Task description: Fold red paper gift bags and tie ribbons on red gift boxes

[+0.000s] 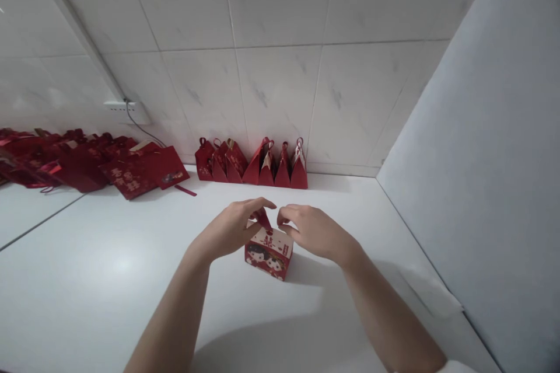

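Observation:
A small red and cream gift box (268,253) with two cartoon figures on its front stands on the white table (131,291). From its top rises a dark red ribbon (263,219). At the box's upper left, my left hand (236,227) has its fingers round the ribbon, partly hiding it. Just right of the ribbon is my right hand (306,227), its fingers curled and its thumb near the box top. Whether anything thin lies between those right fingertips is too small to tell.
A row of red ribbon-topped boxes (251,168) stands against the tiled wall (280,93). Flat red packages (135,174) are piled at the left, below a power strip (126,111). A pale panel (481,145) borders the table on the right.

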`<state>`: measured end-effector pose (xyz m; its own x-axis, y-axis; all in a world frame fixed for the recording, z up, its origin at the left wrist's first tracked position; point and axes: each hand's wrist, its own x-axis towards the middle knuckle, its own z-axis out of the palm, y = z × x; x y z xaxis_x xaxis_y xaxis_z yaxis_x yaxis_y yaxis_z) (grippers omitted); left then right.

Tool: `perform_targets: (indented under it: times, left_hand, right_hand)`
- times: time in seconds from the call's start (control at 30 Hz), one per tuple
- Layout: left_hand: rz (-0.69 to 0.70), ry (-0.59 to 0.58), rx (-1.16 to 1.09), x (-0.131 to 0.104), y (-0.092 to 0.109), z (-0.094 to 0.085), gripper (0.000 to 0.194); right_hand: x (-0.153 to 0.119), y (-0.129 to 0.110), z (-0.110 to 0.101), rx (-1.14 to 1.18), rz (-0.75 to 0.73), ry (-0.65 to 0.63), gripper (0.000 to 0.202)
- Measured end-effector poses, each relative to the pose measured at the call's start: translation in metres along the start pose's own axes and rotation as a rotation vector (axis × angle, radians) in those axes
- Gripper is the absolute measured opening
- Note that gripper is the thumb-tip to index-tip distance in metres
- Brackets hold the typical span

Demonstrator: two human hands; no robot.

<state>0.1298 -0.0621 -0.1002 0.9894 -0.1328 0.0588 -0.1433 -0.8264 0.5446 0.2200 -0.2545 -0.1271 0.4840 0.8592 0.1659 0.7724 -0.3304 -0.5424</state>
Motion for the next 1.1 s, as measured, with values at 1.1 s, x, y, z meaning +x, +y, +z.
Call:
perform_targets:
  times: [1.1]
  left_hand:
    - [-0.036, -0.083, 0.271, 0.01, -0.01, 0.008, 0.018]
  right_hand:
    - [0.01, 0.006, 0.015, 0.022, -0.061, -0.056, 0.008]
